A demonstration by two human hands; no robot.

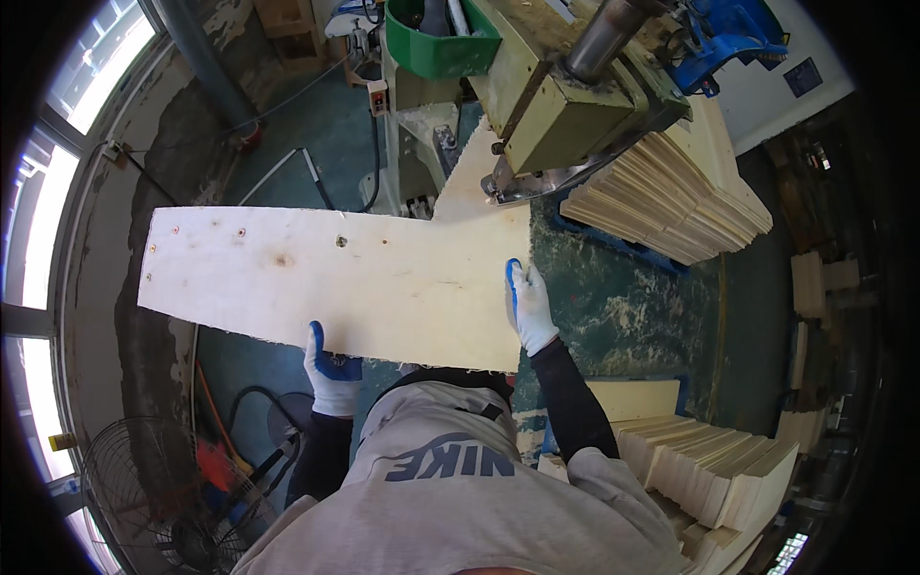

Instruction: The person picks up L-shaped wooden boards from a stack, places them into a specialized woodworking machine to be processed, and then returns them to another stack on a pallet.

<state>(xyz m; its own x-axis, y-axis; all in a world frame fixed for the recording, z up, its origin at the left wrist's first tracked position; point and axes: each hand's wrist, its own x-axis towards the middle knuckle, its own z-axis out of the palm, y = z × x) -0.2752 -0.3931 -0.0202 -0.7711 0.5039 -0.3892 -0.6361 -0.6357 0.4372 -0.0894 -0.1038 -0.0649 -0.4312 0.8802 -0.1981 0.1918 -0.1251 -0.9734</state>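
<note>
A large pale plywood panel (383, 278) lies level in front of me, with dark knots and small marks on its face. Its far right part narrows upward and reaches under the head of a green machine (575, 115). My left hand (331, 374), in a white glove with blue palm, grips the panel's near edge, thumb on top and fingers beneath. At the right edge, my right hand (531, 305) in a matching glove holds the board, its thumb on the upper face. The fingers under the panel are mostly hidden.
Stacked plywood pieces (661, 192) stand right of the machine, and another stack (714, 470) is at my near right. A wire fan (182, 494) stands near left beside hoses. A green bin (443, 43) with tools hangs on the machine. Sawdust covers the green floor (632, 316).
</note>
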